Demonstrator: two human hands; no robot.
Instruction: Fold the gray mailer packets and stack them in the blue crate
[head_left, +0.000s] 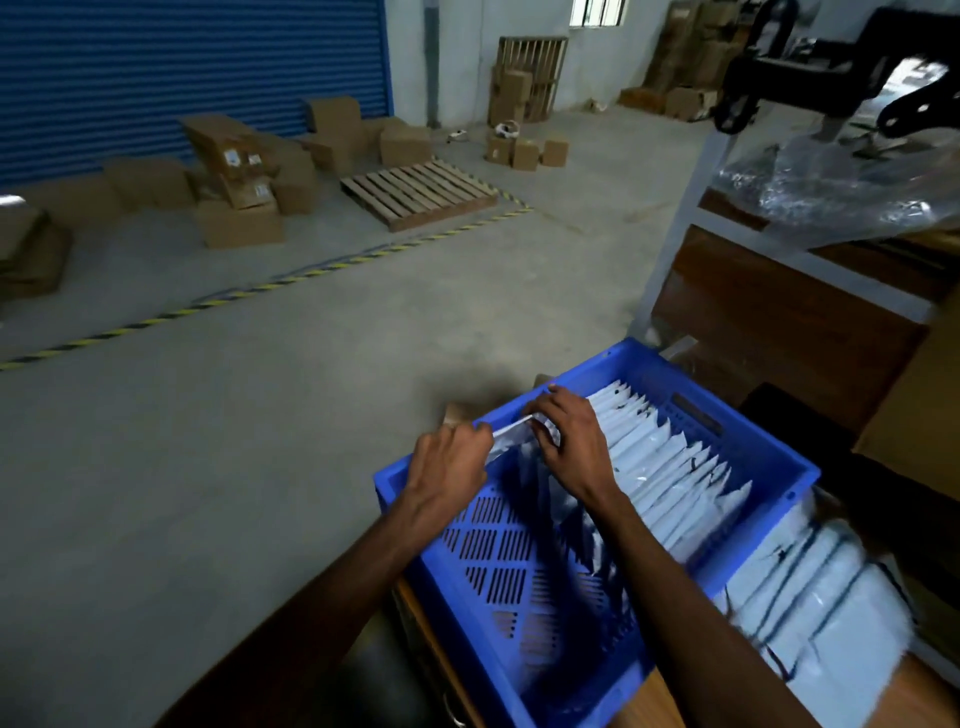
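Note:
A blue crate (748, 441) stands on a wooden table at the lower right. A long row of folded gray mailer packets (670, 467) stands on edge along its right side, and a few more lean in the middle (576, 525). Over the crate's far left corner, my left hand (449, 467) and my right hand (569, 441) both pinch one gray mailer packet (511, 434). The packet is held edge-up between them. A loose pile of unfolded gray mailers (826, 587) lies on the table to the right of the crate.
The wooden table edge (431, 639) runs under the crate. A metal rack with clear plastic wrap (831, 192) and a black machine stands at the upper right. Cardboard boxes (239, 176) and a wooden pallet (415, 192) lie on the concrete floor beyond.

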